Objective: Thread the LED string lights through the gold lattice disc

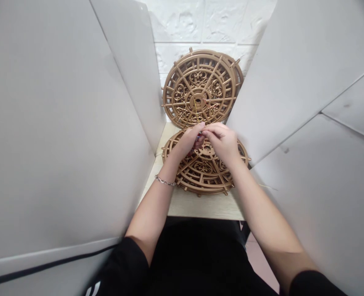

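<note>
The person's left hand (190, 140) and right hand (222, 142) meet fingertip to fingertip above the middle of a round bronze-coloured openwork grille (205, 174), which lies flat on the pale wooden bench (200, 205) directly in front of the person. The left hand is curled narrow, its fingers closed around a small dark part (198, 142) that is mostly hidden, so what it is cannot be told. The right hand is also drawn narrow, thumb and forefinger pinched together at the same spot, just beside the left fingertips; whether it grips the same part is unclear. A thin yellow strand (195, 109) runs down to the meeting fingertips across a second matching grille (200, 78), which stands upright behind the flat one, leaning against the white brick-patterned wall (182, 24). A slim chain bracelet (165, 181) circles the left wrist. White partition panels (61, 123) rise close on both sides of the bench.
</note>
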`<state>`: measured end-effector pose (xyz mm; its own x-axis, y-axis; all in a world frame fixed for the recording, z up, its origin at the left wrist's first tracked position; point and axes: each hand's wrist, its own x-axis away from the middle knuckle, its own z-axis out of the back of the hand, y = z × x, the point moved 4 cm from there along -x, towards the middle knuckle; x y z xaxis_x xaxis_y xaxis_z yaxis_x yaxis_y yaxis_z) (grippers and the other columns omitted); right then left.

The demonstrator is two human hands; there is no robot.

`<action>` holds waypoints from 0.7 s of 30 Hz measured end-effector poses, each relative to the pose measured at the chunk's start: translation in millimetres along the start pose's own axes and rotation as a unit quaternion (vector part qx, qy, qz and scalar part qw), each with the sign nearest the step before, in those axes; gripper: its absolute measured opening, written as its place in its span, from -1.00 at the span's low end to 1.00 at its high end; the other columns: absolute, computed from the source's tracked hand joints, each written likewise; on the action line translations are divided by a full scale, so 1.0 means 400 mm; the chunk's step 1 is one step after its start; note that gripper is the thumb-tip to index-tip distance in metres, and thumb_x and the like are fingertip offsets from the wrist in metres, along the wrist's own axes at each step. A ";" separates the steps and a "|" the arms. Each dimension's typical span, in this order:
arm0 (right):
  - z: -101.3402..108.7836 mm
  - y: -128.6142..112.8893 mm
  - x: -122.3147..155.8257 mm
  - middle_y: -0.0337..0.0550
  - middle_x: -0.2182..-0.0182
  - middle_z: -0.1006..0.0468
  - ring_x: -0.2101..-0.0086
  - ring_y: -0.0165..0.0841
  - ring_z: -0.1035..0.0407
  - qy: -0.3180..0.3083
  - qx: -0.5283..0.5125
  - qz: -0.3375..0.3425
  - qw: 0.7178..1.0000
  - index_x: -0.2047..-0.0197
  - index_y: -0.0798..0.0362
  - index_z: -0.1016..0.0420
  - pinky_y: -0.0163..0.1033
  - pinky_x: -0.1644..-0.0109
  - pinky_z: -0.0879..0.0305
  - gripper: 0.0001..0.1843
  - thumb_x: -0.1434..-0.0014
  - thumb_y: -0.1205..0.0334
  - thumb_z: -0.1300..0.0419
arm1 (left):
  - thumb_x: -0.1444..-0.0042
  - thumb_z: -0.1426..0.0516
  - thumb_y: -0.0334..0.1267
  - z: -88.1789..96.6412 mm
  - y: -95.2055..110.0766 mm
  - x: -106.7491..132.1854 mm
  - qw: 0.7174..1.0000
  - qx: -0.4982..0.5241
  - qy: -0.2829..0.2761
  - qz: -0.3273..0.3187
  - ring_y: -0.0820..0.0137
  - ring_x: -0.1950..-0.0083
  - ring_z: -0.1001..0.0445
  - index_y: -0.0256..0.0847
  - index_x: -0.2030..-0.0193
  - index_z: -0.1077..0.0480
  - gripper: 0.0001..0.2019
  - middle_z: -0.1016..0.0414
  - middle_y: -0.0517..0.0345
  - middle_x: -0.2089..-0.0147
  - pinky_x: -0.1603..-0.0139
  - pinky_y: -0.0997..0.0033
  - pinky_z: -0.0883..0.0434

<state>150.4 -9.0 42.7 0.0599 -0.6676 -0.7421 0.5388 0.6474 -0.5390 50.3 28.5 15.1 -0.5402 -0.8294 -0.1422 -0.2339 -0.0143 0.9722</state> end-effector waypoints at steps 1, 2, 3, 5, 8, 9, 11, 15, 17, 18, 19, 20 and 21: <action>0.000 0.001 0.000 -0.22 0.38 -0.54 0.31 -0.38 -0.39 -0.002 0.002 -0.003 1.000 0.42 0.01 -0.50 -0.20 0.14 -0.31 -0.86 -0.08 0.30 -0.12 | -0.15 0.07 -0.07 0.000 0.002 0.001 1.000 -0.004 0.003 0.001 0.63 0.68 -0.03 -0.23 0.64 -0.10 -0.60 -0.04 0.30 0.68 0.62 0.54 -0.04; 0.000 0.001 0.000 -0.22 0.39 -0.54 0.31 -0.38 -0.39 -0.003 0.005 -0.007 1.000 0.42 0.00 -0.50 -0.20 0.14 -0.32 -0.86 -0.08 0.29 -0.11 | -0.15 0.06 -0.10 0.000 0.003 0.002 1.000 -0.006 0.006 0.002 0.63 0.68 -0.03 -0.23 0.64 -0.10 -0.61 -0.04 0.30 0.68 0.61 0.54 -0.05; 0.001 0.003 0.000 -0.22 0.39 -0.54 0.31 -0.38 -0.39 -0.004 0.007 -0.011 1.000 0.42 0.00 -0.50 -0.19 0.14 -0.32 -0.86 -0.08 0.29 -0.11 | -0.15 0.05 -0.13 0.000 0.003 0.003 1.000 -0.005 0.007 0.003 0.62 0.67 -0.04 -0.23 0.64 -0.11 -0.62 -0.04 0.30 0.68 0.61 0.54 -0.07; 0.000 0.005 0.001 -0.22 0.39 -0.54 0.31 -0.38 -0.39 -0.003 0.008 -0.018 1.000 0.43 0.00 -0.50 -0.18 0.15 -0.32 -0.86 -0.08 0.29 -0.11 | -0.14 0.04 -0.15 0.000 0.002 0.003 1.000 0.009 0.007 0.008 0.62 0.67 -0.03 -0.24 0.65 -0.12 -0.63 -0.04 0.29 0.68 0.61 0.54 -0.08; 0.000 0.008 0.001 -0.22 0.39 -0.54 0.30 -0.38 -0.39 0.001 0.005 -0.024 1.000 0.43 0.01 -0.51 -0.19 0.14 -0.32 -0.86 -0.07 0.28 -0.12 | -0.14 0.04 -0.14 0.001 -0.003 0.002 0.999 0.031 0.000 0.012 0.61 0.67 -0.02 -0.24 0.66 -0.12 -0.62 -0.04 0.28 0.68 0.61 0.54 -0.05; -0.001 0.009 0.002 -0.21 0.39 -0.54 0.30 -0.38 -0.39 0.002 0.004 -0.025 1.000 0.43 0.01 -0.51 -0.19 0.14 -0.32 -0.86 -0.07 0.28 -0.12 | -0.14 0.05 -0.14 0.001 -0.004 0.002 0.999 0.032 -0.005 0.010 0.60 0.66 -0.02 -0.23 0.66 -0.12 -0.61 -0.03 0.27 0.68 0.61 0.54 -0.05; -0.001 0.010 0.002 -0.21 0.38 -0.54 0.30 -0.37 -0.39 0.004 0.004 -0.028 1.000 0.43 0.01 -0.51 -0.18 0.14 -0.33 -0.87 -0.06 0.28 -0.13 | -0.14 0.07 -0.16 0.000 -0.004 0.002 0.999 0.031 -0.015 0.006 0.59 0.65 -0.02 -0.23 0.67 -0.10 -0.62 -0.02 0.27 0.68 0.60 0.53 -0.04; -0.002 0.009 0.002 -0.21 0.39 -0.54 0.30 -0.38 -0.39 0.007 -0.003 -0.032 0.999 0.43 0.01 -0.51 -0.18 0.15 -0.32 -0.87 -0.06 0.29 -0.13 | -0.14 0.09 -0.19 -0.002 -0.001 0.003 0.999 0.045 -0.022 0.013 0.59 0.65 -0.01 -0.24 0.68 -0.10 -0.62 -0.01 0.27 0.69 0.60 0.53 -0.04; -0.001 0.008 0.003 -0.21 0.39 -0.54 0.31 -0.39 -0.39 0.010 -0.008 -0.029 0.999 0.44 0.02 -0.51 -0.19 0.14 -0.32 -0.87 -0.06 0.30 -0.13 | -0.15 0.09 -0.19 -0.003 0.000 0.002 0.998 0.058 -0.021 0.021 0.60 0.66 -0.02 -0.24 0.67 -0.11 -0.62 -0.02 0.27 0.69 0.59 0.53 -0.05; 0.000 0.008 0.003 -0.21 0.40 -0.54 0.31 -0.39 -0.39 0.011 -0.011 -0.028 0.999 0.44 0.02 -0.51 -0.19 0.14 -0.32 -0.87 -0.06 0.30 -0.13 | -0.15 0.08 -0.20 -0.003 -0.001 0.002 0.998 0.063 -0.021 0.025 0.60 0.66 -0.03 -0.24 0.67 -0.11 -0.63 -0.02 0.27 0.69 0.59 0.53 -0.05; 0.000 0.007 0.002 -0.20 0.40 -0.54 0.32 -0.39 -0.39 0.011 -0.013 -0.028 0.999 0.44 0.03 -0.51 -0.19 0.14 -0.31 -0.87 -0.06 0.31 -0.13 | -0.15 0.09 -0.21 -0.002 -0.002 0.001 0.997 0.067 -0.022 0.025 0.60 0.65 -0.03 -0.24 0.67 -0.11 -0.63 -0.02 0.28 0.69 0.59 0.54 -0.05; 0.000 0.007 0.002 -0.20 0.40 -0.54 0.32 -0.39 -0.39 0.010 -0.015 -0.031 0.999 0.45 0.03 -0.51 -0.19 0.14 -0.31 -0.86 -0.06 0.31 -0.13 | -0.15 0.09 -0.22 -0.002 -0.004 0.000 0.997 0.068 -0.024 0.025 0.60 0.65 -0.03 -0.24 0.67 -0.10 -0.63 -0.02 0.28 0.69 0.59 0.54 -0.05; 0.001 0.007 0.002 -0.21 0.41 -0.54 0.32 -0.39 -0.39 0.010 -0.016 -0.035 0.999 0.46 0.02 -0.51 -0.19 0.14 -0.31 -0.86 -0.06 0.31 -0.13 | -0.14 0.10 -0.23 -0.001 -0.006 -0.001 0.997 0.067 -0.027 0.023 0.60 0.65 -0.03 -0.24 0.67 -0.10 -0.64 -0.02 0.28 0.68 0.59 0.54 -0.04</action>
<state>152.1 -8.0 40.8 0.0064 -0.7046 -0.7096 0.5137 0.6112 -0.6022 51.5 28.7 13.0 -0.5953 -0.7957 -0.1119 -0.3123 0.1009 0.9446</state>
